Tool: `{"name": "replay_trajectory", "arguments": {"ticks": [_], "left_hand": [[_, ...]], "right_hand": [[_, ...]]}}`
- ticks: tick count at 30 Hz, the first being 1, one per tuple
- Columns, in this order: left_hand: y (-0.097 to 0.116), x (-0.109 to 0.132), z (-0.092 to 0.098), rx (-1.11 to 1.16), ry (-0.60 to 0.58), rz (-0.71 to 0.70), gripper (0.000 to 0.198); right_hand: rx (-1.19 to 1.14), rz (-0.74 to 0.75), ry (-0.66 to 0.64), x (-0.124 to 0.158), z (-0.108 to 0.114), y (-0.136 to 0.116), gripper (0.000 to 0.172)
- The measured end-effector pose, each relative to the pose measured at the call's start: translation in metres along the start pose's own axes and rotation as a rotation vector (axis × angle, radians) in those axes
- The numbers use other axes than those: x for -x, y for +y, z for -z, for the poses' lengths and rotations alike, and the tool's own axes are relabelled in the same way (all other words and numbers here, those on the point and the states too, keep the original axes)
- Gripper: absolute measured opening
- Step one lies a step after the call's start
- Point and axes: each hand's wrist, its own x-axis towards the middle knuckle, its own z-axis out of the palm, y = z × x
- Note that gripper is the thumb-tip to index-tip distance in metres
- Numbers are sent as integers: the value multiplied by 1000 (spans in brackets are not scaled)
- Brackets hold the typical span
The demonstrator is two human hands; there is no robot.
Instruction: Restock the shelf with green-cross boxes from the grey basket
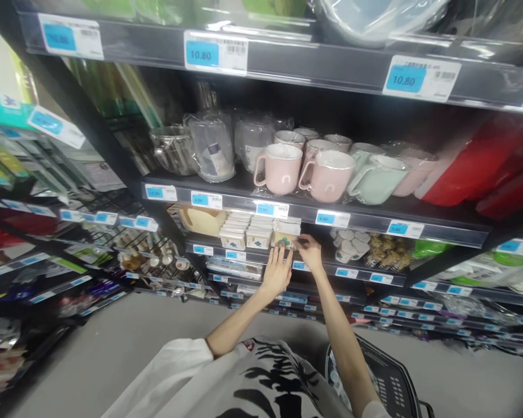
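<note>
Several small packs stand in rows on a low shelf, and the rightmost pack (284, 238) has a green leaf print on a yellowish front. My left hand (279, 271) lies against the front of that pack, palm down, its fingers stretched upward and slightly apart. At the pack's right edge is my right hand (309, 253), its fingers bent and drawn together. Whether the right fingertips grip the pack is too small to tell. Left of it stand similar packs (258, 238) with white edges on top.
Pink mugs (283, 169), green mugs (381, 177) and wrapped clear jugs (211, 148) stand on the shelf above. Wrapped white items (351, 245) sit right of my hands. A dark basket (387, 377) is at the lower right, beside my right arm.
</note>
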Motion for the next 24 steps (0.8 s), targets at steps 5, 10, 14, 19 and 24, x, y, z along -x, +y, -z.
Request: {"name": "replay_trajectory", "arguments": {"ticks": [5,10,14,19,24], "left_hand": [[-1,0,-2,-26,-3,-3,67],[-3,5,-5,-18,7,-1,66],[-1,8,-2,-7,-5,12,65],[4,17,18,45,-7,-30,60],[8,60,26,194,-242,-368,45]], "right_hand": [[-2,8,3,0,2,-1,35],[-32,-2,27,3,4,-7,35],[-55,1,105,7,3,-15,55],[-47,12,313,19,4,-28,55],[-153,-1,398,40,2,-50,32]]}}
